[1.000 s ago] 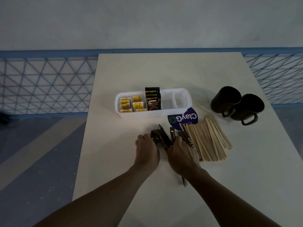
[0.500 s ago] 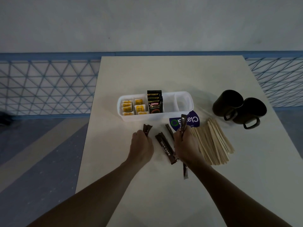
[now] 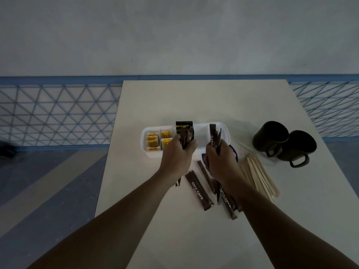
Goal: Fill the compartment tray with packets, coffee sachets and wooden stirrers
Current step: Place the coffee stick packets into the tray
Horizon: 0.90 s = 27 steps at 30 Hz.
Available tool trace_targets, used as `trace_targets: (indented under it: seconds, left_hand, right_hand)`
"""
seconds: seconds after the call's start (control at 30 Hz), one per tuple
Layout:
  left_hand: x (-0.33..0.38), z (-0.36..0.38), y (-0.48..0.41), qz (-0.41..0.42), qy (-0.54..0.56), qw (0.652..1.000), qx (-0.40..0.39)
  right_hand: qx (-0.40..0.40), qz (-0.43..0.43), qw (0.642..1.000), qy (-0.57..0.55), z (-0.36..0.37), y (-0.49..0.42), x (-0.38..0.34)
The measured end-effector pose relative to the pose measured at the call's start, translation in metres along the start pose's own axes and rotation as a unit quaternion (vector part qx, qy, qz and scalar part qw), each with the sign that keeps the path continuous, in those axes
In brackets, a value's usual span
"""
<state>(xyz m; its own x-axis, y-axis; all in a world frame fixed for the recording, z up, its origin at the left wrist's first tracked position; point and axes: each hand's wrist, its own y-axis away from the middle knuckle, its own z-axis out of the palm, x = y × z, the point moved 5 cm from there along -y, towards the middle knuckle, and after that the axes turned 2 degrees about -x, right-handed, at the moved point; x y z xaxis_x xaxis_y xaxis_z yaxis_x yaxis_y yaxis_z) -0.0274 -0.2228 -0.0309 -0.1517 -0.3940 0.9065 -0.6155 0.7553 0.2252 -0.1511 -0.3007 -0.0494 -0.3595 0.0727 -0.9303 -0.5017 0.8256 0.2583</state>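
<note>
A white compartment tray point(image 3: 144, 139) sits mid-table, with yellow packets point(image 3: 152, 140) in its left cells and black coffee packets point(image 3: 183, 125) standing in the middle. My left hand point(image 3: 177, 155) grips a bunch of brown coffee stick sachets point(image 3: 185, 137) at the tray's front edge. Over the tray's right end, my right hand point(image 3: 221, 158) holds more stick sachets point(image 3: 213, 134) upright. Loose "City Cafe" sachets point(image 3: 198, 190) lie on the table between my wrists. A pile of wooden stirrers point(image 3: 259, 176) lies to the right.
Two black mugs point(image 3: 282, 141) stand at the right, beyond the stirrers. A blue round sticker point(image 3: 234, 151) on the table peeks out beside my right hand. The white table point(image 3: 194, 101) ends at the left over a blue-grey floor.
Both hands have lifted sachets off the table and moved forward to the tray. Fewer sachets lie on the table than before.
</note>
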Motion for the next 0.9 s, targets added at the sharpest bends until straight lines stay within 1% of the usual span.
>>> trace_targets:
  seconds: [0.07, 0.17, 0.3, 0.43, 0.67, 0.8, 0.9]
  left_hand:
    - [0.015, -0.001, -0.011, 0.015, 0.023, 0.999, 0.016]
    - [0.036, -0.001, -0.026, 0.030, 0.027, 0.998, 0.046]
    - [0.054, 0.004, -0.044, 0.022, 0.045, 0.996, 0.069]
    - [0.058, 0.010, -0.063, 0.013, 0.067, 0.994, 0.091]
    - [0.052, 0.024, -0.087, 0.042, 0.090, 0.989, 0.109]
    - [0.047, 0.031, -0.094, 0.066, 0.072, 0.987, 0.128]
    - [0.042, 0.039, -0.097, 0.084, 0.063, 0.987, 0.124]
  right_hand:
    - [0.029, -0.030, 0.999, 0.001, -0.005, -0.014, -0.013]
    - [0.064, -0.059, 0.996, -0.023, -0.011, -0.034, -0.034]
    - [0.111, -0.103, 0.987, -0.044, -0.020, -0.058, -0.060]
    - [0.135, -0.135, 0.979, -0.076, -0.024, -0.079, -0.077]
    - [0.172, -0.144, 0.969, -0.103, -0.020, -0.101, -0.079]
    - [0.188, -0.127, 0.968, -0.104, -0.022, -0.111, -0.069]
    - [0.194, -0.119, 0.968, -0.102, -0.025, -0.117, -0.058]
